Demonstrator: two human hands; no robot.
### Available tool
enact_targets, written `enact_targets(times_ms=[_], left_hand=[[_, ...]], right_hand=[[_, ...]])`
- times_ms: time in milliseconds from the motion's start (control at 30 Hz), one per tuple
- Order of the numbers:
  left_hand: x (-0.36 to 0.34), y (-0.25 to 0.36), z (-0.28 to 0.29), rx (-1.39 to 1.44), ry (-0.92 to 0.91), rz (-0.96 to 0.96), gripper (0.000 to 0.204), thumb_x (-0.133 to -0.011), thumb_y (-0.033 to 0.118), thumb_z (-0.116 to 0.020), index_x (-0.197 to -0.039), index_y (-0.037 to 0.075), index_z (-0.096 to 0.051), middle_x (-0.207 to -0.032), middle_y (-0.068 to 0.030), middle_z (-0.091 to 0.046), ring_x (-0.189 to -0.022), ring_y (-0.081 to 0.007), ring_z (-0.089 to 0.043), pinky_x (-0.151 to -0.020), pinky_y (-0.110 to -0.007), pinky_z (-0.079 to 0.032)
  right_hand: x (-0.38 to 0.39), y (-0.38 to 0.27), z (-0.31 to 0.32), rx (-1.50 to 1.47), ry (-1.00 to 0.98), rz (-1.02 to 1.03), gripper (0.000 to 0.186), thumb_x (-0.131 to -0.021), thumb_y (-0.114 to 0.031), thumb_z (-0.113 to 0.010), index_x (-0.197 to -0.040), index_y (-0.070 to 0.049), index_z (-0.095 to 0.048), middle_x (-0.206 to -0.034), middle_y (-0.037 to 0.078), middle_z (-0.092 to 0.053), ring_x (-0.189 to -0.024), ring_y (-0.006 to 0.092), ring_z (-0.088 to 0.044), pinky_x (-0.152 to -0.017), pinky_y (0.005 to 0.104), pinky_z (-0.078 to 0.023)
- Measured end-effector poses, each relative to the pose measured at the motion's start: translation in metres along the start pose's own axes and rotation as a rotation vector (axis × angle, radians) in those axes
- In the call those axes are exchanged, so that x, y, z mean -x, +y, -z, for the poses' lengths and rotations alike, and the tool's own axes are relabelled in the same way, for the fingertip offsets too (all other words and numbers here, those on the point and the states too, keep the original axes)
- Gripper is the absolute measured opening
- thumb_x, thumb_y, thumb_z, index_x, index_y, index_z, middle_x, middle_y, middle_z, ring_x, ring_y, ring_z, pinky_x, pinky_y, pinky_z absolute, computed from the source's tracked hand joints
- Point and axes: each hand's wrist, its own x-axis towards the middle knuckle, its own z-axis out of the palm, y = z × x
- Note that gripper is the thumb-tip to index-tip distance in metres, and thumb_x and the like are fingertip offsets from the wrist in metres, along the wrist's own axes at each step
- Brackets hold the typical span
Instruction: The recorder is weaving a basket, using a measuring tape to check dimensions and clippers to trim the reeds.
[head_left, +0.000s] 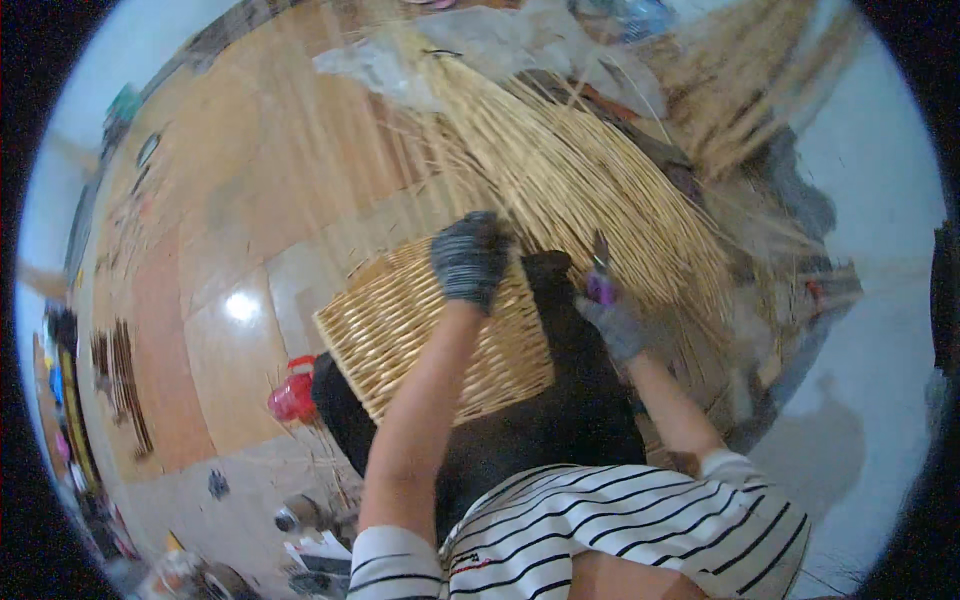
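A woven wicker panel or basket side (410,330) lies tilted across my lap, its strands pale and glossy. My left hand (470,258), in a dark grey knit glove, is closed at its far edge. What those fingers hold, if anything, is hidden and smeared by motion. To the right of the wicker, my right hand (615,325) in a lighter grey glove grips purple-handled pruning shears (600,282), their blades pointing away from me. Blurred pale rods rise from beyond the weave.
A large bundle of peeled wicker rods (590,170) spreads ahead and to the right, partly over clear plastic sheeting (400,75). More rods (750,90) lean at the far right. On the left are a red plastic container (293,392) and dark sticks (130,385).
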Motion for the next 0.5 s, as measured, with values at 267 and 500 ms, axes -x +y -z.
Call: enact_targets(times_ms=[267,500], left_hand=[[-0.007,-0.027,0.01,0.069,-0.079,-0.243,0.022,-0.081,0.013,-0.05,-0.1,0.008,-0.059,-0.092,-0.015,-0.06,-0.084,-0.0332,-0.058,-0.073,-0.04,-0.046],[-0.01,-0.02,0.017,0.131,-0.119,-0.152,0.017,-0.079,0.008,-0.053,-0.094,0.009,-0.06,-0.085,-0.0122,-0.062,-0.081,-0.0308,-0.059,-0.07,-0.038,-0.047]], right_hand=[[-0.094,-0.037,-0.075,-0.24,-0.167,0.463,0.03,-0.072,-0.017,-0.072,-0.094,-0.006,-0.054,-0.095,0.004,-0.057,-0.09,0.0137,-0.054,-0.081,0.0276,-0.043],[-0.096,-0.015,-0.091,-0.456,-0.262,0.254,0.035,-0.071,-0.009,-0.072,-0.098,-0.007,-0.05,-0.099,0.004,-0.056,-0.097,0.0149,-0.053,-0.087,0.0303,-0.042]])
